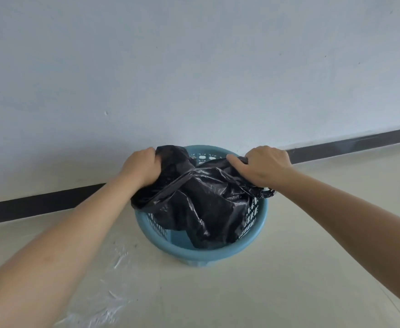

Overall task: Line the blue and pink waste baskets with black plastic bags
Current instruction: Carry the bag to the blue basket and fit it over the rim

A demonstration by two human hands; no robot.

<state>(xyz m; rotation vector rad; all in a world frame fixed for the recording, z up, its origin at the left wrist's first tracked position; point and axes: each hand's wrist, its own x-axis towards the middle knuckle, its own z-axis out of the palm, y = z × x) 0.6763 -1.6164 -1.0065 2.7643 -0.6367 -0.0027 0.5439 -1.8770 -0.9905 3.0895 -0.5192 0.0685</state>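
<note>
**Bag mouth being spread over the blue basket's rim**

Just below the centre of the frame, the blue waste basket stands on the pale floor close to the white wall, so both arms can reach across it from the near side. The black plastic bag hangs crumpled inside it, its bulk sagging toward the near wall, probably because the bottom has not yet been pushed down. The left hand is clenched on the bag's edge at the rim's far left; the right hand grips the edge at the far right, thumb pressed on the film. Holding opposite sides apart seems meant to open the mouth wide enough to fold over the rim. The far rim is still bare. The pink basket is not in view. A sheet of clear plastic film lies on the floor at lower left.
</note>
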